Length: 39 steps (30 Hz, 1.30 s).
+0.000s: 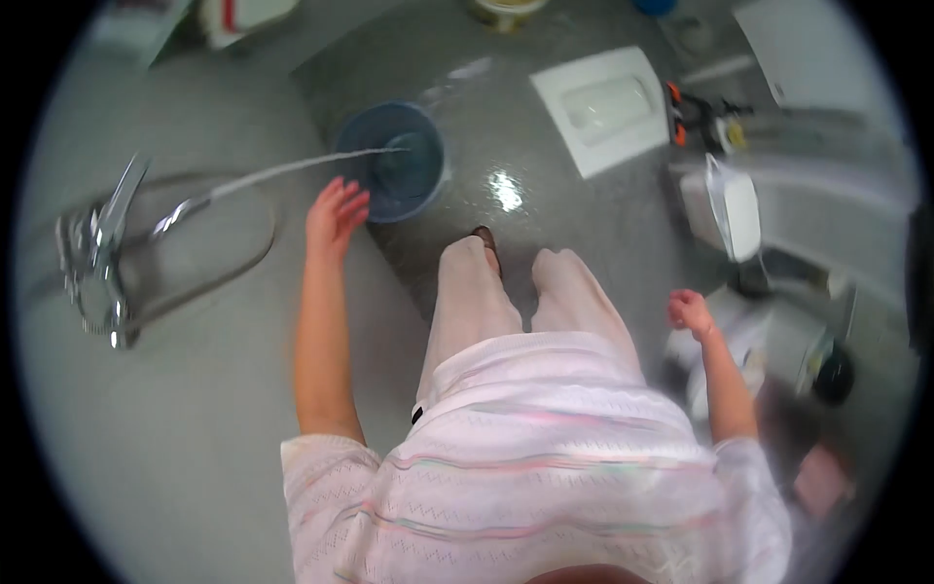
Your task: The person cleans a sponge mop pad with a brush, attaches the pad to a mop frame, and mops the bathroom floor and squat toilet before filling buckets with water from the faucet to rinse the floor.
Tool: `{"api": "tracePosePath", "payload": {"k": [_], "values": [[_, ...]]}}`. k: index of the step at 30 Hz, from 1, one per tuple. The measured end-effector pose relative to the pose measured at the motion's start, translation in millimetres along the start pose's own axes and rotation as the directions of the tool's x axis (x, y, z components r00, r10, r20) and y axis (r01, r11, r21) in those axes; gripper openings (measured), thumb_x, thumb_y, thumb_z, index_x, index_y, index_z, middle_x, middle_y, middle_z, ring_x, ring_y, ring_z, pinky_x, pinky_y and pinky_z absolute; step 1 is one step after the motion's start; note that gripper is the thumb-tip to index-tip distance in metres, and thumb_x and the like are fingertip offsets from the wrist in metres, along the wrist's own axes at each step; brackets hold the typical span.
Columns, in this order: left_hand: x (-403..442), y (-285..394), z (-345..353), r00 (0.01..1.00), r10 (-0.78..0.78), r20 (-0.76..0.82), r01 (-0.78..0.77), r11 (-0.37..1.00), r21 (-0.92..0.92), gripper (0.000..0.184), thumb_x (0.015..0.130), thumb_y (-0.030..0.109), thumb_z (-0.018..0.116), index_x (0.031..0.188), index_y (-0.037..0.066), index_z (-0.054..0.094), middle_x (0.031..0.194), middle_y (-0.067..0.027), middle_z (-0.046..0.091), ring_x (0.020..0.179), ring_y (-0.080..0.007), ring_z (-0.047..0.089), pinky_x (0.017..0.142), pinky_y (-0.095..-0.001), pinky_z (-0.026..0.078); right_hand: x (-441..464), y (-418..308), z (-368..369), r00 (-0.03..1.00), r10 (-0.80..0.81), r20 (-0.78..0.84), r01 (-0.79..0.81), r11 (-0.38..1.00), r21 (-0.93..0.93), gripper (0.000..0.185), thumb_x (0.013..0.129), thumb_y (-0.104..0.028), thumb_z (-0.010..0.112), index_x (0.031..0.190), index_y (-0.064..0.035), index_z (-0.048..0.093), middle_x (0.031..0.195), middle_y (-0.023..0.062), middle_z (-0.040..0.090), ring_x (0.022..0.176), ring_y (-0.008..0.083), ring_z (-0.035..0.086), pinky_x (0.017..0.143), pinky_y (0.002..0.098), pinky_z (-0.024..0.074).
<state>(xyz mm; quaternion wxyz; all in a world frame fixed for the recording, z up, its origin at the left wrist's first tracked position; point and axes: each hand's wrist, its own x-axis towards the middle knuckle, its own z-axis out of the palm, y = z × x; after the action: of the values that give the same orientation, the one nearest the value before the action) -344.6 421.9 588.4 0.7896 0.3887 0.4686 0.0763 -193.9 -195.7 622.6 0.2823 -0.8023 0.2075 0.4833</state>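
Observation:
My left hand (337,216) hangs with its fingers apart and holds nothing, just below and left of a blue bucket (440,165) on the floor. A stream of water (292,169) runs from a handheld spray nozzle (182,214) into the bucket, where some water shows. The nozzle's hose curves beside a chrome mixer tap (112,234) on the left wall. At the right, my right hand (689,311) has its fingers curled; whether anything is inside them is too small to tell.
A white squat toilet (608,105) lies beyond my feet to the right. Black and orange items (681,115), a white container (736,216) and other blurred things line the right side. A yellowish bucket (508,10) is at the top edge.

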Motion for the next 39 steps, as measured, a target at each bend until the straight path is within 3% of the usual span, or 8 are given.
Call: {"api": "tracePosePath", "payload": {"k": [5,13,21,25,30,34,35,39], "values": [[-17,-74,6,0.971,-0.224,-0.079,0.237,0.937,0.256,0.035,0.084,0.013,0.049,0.117,0.006,0.041,0.099,-0.0106,0.057,0.081,-0.024,0.059,0.065,-0.0361,0.048,-9,77,-18,0.994,0.109,-0.018,-0.107,0.99,0.088,0.03,0.078,-0.014,0.05,0.106,-0.0033,0.051,0.077,0.0052,0.058,0.057,0.0126,0.058,0.043,0.0256,0.0402],[-89,-144,22,0.962,-0.155,-0.224,0.268,0.688,0.674,0.029,0.08,0.009,0.05,0.109,0.005,0.047,0.088,-0.0069,0.056,0.067,-0.0158,0.057,0.053,-0.0285,0.044,-9,194,-48,0.993,0.12,-0.018,-0.113,0.972,0.205,0.03,0.076,-0.013,0.051,0.105,-0.0045,0.05,0.076,0.0031,0.058,0.056,0.0103,0.056,0.043,0.0247,0.0381],[-170,-271,74,0.946,-0.227,-0.233,0.313,0.437,0.843,0.032,0.077,0.011,0.052,0.108,0.003,0.049,0.081,-0.007,0.057,0.064,-0.0161,0.057,0.05,-0.028,0.044,-24,384,-135,0.973,0.187,-0.134,-0.143,0.949,0.28,0.035,0.074,-0.013,0.054,0.108,-0.008,0.049,0.077,0.0025,0.056,0.053,0.0112,0.053,0.041,0.0266,0.0379],[-189,-324,120,0.989,-0.12,0.086,-0.066,0.155,0.986,0.03,0.074,0.015,0.054,0.1,0.0,0.056,0.085,-0.0076,0.061,0.073,-0.0176,0.058,0.064,-0.0272,0.046,-62,457,-162,0.926,0.326,-0.188,-0.27,0.924,0.271,0.043,0.073,-0.013,0.056,0.114,-0.0102,0.045,0.076,0.0029,0.054,0.056,0.0122,0.051,0.041,0.0287,0.0366],[-192,-361,161,0.947,-0.132,0.294,-0.261,0.216,0.941,0.028,0.076,0.014,0.055,0.099,-0.002,0.057,0.086,-0.008,0.061,0.074,-0.0164,0.056,0.068,-0.0264,0.045,-94,524,-144,0.853,0.474,-0.218,-0.387,0.855,0.346,0.051,0.071,-0.013,0.057,0.12,-0.0136,0.042,0.078,0.0021,0.054,0.058,0.0131,0.049,0.043,0.0305,0.0374],[-227,-394,148,0.971,-0.135,0.196,-0.143,0.327,0.934,0.026,0.077,0.013,0.055,0.098,-0.003,0.057,0.079,-0.0073,0.06,0.07,-0.013,0.054,0.065,-0.0251,0.044,-103,575,-134,0.901,0.41,-0.141,-0.382,0.904,0.191,0.062,0.07,-0.017,0.061,0.126,-0.0135,0.036,0.095,0.0052,0.055,0.078,0.0211,0.053,0.056,0.0415,0.0475],[-236,-402,135,0.972,-0.177,0.156,-0.105,0.268,0.958,0.025,0.077,0.013,0.053,0.098,-0.001,0.057,0.078,-0.0061,0.059,0.067,-0.0126,0.054,0.059,-0.0249,0.043,-96,592,-138,0.904,0.399,-0.151,-0.365,0.907,0.212,0.063,0.07,-0.018,0.062,0.127,-0.0141,0.035,0.088,0.0031,0.056,0.076,0.0167,0.052,0.053,0.0411,0.0464],[-297,-431,83,0.943,-0.326,-0.067,0.086,0.044,0.995,0.026,0.076,0.013,0.051,0.099,0.002,0.056,0.074,-0.0045,0.057,0.059,-0.0126,0.054,0.046,-0.025,0.04,-87,597,-167,0.875,0.427,-0.227,-0.377,0.897,0.232,0.07,0.071,-0.024,0.062,0.131,-0.016,0.028,0.117,0.008,0.045,0.096,0.023,0.05,0.058,0.0408,0.0473]]}}
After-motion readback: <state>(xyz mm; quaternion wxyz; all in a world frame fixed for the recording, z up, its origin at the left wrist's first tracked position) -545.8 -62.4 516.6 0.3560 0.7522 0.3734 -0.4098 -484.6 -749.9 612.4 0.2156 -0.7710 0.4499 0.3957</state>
